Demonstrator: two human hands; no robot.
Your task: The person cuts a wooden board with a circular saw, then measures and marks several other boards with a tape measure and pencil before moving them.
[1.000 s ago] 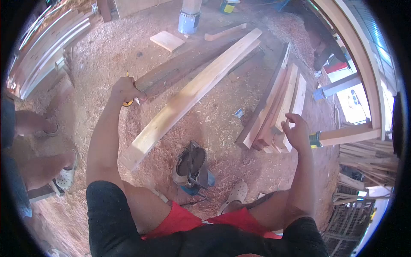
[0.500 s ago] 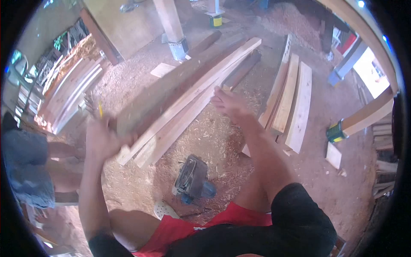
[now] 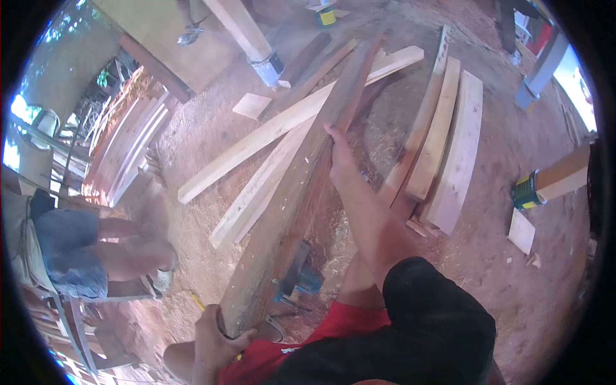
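Observation:
A long, dark, rough wooden beam (image 3: 276, 218) slants away from my lap toward the far side. My left hand (image 3: 218, 343) is closed around its near end. A thin yellow pencil-like stick (image 3: 197, 301) pokes up from that same hand. Farther along, my right hand (image 3: 340, 151) grips the beam's right edge, with the fingers partly hidden. Beneath and beside the beam lie pale planed beams (image 3: 260, 138). A blue and grey power tool (image 3: 305, 277) on the ground is partly covered by the beam.
On the right, several beams (image 3: 457, 154) lie side by side. Wooden posts stand in metal cans (image 3: 526, 191). Another person in blue shorts (image 3: 70, 253) is at the left, near a stack of boards (image 3: 122, 147). Shavings cover the dirt floor.
The dark beam has swung from the left to across the middle, over the pale beams and tool. My left hand came down toward my lap; my right hand now holds the beam.

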